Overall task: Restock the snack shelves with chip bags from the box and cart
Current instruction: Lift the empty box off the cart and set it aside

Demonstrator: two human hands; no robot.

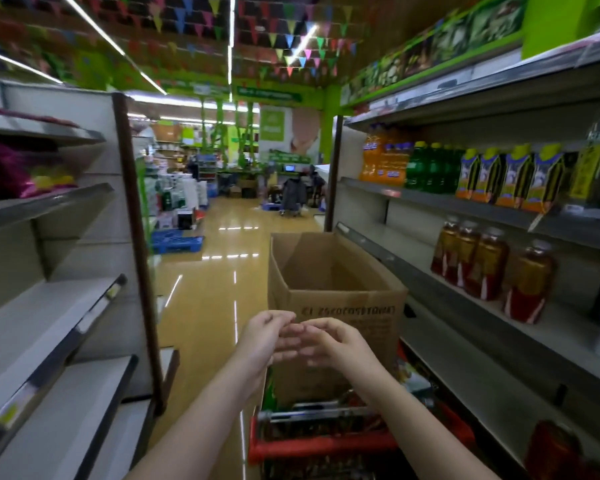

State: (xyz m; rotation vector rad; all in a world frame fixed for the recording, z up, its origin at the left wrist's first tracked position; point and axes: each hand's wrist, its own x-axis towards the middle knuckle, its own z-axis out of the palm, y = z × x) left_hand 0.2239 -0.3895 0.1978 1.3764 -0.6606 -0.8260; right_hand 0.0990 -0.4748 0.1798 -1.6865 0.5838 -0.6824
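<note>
Our fingers [300, 329] hang loosely curled and hold nothing, left hand [265, 336] and right hand [336, 342] meeting fingertip to fingertip. The open box [336, 289] sits just ahead in the cart [321, 445]. We judge both hands equally near.

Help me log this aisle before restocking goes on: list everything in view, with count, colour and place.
cardboard box: one, brown, open on top, standing in the cart
cart: one, red handle, bottom centre, packets under the box
orange bottles: several, right upper shelf
green bottles: several, beside the orange ones
cartons: four, yellow, black and orange, right upper shelf
amber bottles: about five, red labels, right middle shelf
pink bags: count unclear, left upper shelf
lower left shelves: grey, bare
blue crate: one, floor, left
left hand: empty, fingers loosely curled, before the box
right hand: empty, fingertips meeting the left hand
</note>
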